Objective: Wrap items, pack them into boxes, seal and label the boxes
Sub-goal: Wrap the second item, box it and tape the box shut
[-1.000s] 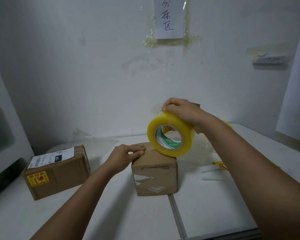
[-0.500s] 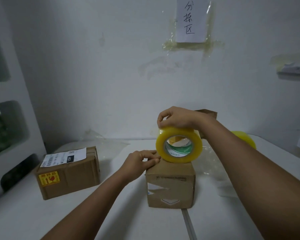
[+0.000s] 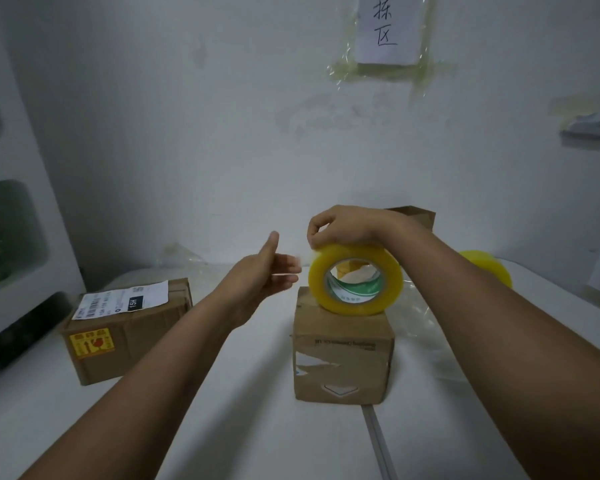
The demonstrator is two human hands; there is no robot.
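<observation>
**Left hand lifts off the box while the tape roll stays on top**

At the far left of the worktop (image 3: pixel 222 427) I see a sealed box (image 3: pixel 127 332) carrying a shipping label (image 3: pixel 123 301) on top and a yellow sticker on its near face; it sits well apart from the action and looks finished to me.

Moving right, my left hand (image 3: pixel 264 275) has come up off the small box (image 3: pixel 342 355), where its fingers were pressing the top edge half a second ago. Now it hovers in the air just left of the tape roll, fingers loosely spread, thumb raised, holding nothing. The fingertips are motion-blurred.

The small box stands in the middle of the worktop, near me, with the yellow tape roll (image 3: pixel 355 282) standing on edge on its top. My right hand (image 3: pixel 343 226) rests over the roll, its fingers pinching at the roll's upper left rim, where I judge the loose tape end is; the end itself I cannot make out.

I take the freed left hand as a sign that I am about to draw out a strip to seal this box.

Far right, a second yellow roll (image 3: pixel 489 270) lies behind my right forearm.
</observation>
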